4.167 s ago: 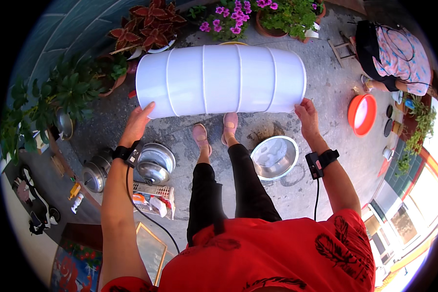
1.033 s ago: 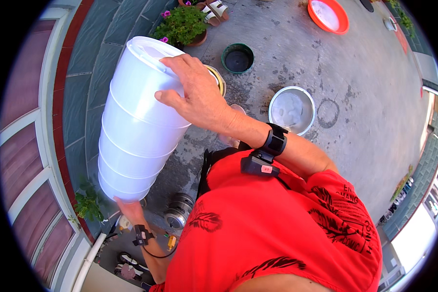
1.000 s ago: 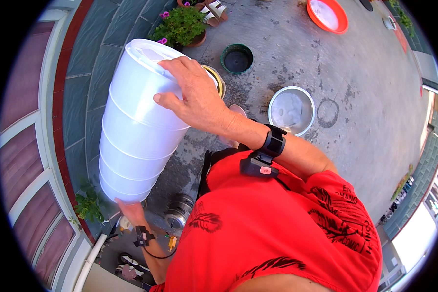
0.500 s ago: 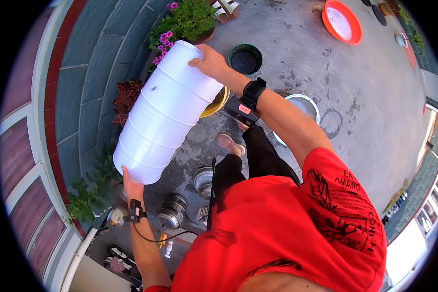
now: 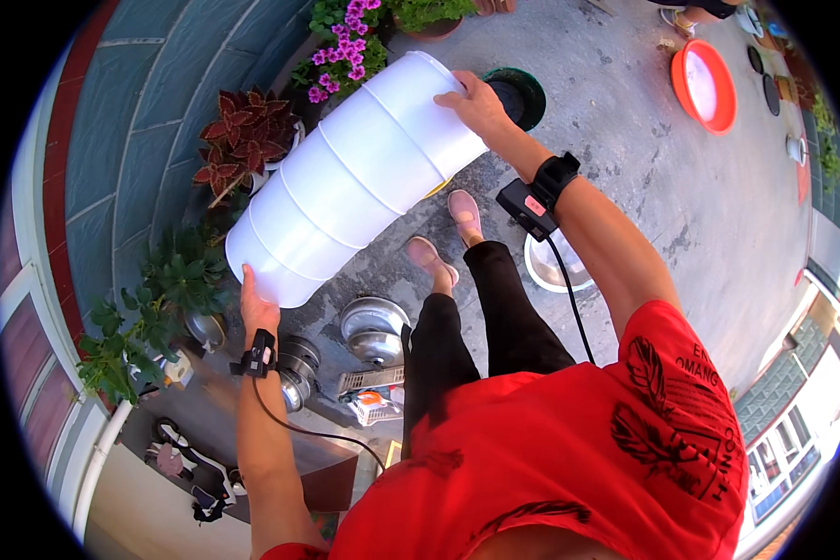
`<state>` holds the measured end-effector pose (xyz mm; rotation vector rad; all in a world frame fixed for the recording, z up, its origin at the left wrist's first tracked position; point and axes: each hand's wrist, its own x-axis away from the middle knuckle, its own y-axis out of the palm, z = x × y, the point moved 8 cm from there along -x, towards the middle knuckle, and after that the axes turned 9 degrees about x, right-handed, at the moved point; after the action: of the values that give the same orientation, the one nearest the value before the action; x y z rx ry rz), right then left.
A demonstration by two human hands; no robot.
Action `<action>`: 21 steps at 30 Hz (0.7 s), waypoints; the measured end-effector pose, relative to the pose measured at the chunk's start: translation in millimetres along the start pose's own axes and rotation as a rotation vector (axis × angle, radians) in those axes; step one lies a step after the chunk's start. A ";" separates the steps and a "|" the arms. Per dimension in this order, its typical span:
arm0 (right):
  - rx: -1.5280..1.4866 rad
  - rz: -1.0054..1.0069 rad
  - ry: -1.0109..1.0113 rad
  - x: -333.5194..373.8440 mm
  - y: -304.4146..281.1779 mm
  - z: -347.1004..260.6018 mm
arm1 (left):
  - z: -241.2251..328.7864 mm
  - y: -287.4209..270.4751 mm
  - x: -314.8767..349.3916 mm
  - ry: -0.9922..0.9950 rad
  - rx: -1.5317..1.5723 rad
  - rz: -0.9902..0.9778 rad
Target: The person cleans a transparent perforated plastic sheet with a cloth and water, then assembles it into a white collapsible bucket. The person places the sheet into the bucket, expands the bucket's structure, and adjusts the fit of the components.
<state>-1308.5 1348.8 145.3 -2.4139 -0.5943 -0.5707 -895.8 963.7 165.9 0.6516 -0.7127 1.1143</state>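
Observation:
A large white plastic barrel [image 5: 350, 182] with raised rings round its side is held slanted in front of me, its upper end to the right and its lower end to the left. At the upper end, my right hand [image 5: 481, 110] grips the rim. My left hand [image 5: 257, 303] supports the lower end, thumb up along the side and the other fingers hidden beneath. What is inside the barrel cannot be seen. Behind its right end a yellow rim [image 5: 437, 189] barely shows, and a dark green tub [image 5: 521, 97] stands just beyond my right hand.
Potted plants with pink flowers [image 5: 345, 51] and red leaves [image 5: 245, 140] line the stone wall [image 5: 149, 121] at left. Metal pots [image 5: 299, 369] and a metal basin [image 5: 373, 322] sit near my legs. A silver basin [image 5: 555, 261] lies right, an orange basin [image 5: 726, 89] farther off.
The barrel has swung toward a flatter slant, its upper end moving right with my right hand. My view has shifted, and both my feet now show where one did before.

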 end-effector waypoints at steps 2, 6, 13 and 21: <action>-0.001 0.008 -0.047 1.5 4.5 7.7 | -5.6 -6.4 -2.8 0.035 -0.028 0.022; 0.001 0.031 -0.027 2.5 13.5 15.1 | -15.5 -16.0 -14.6 0.068 0.006 -0.012; -0.108 0.020 -0.016 14.6 9.6 -12.2 | -26.0 -17.9 -11.5 0.083 0.094 -0.070; -0.148 0.055 -0.024 7.6 -25.7 1.1 | -54.2 16.7 -11.6 0.089 0.179 -0.058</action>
<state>-1315.6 1370.4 159.5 -2.5703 -0.5096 -0.5814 -905.0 1004.1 125.4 0.7650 -0.5182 1.1545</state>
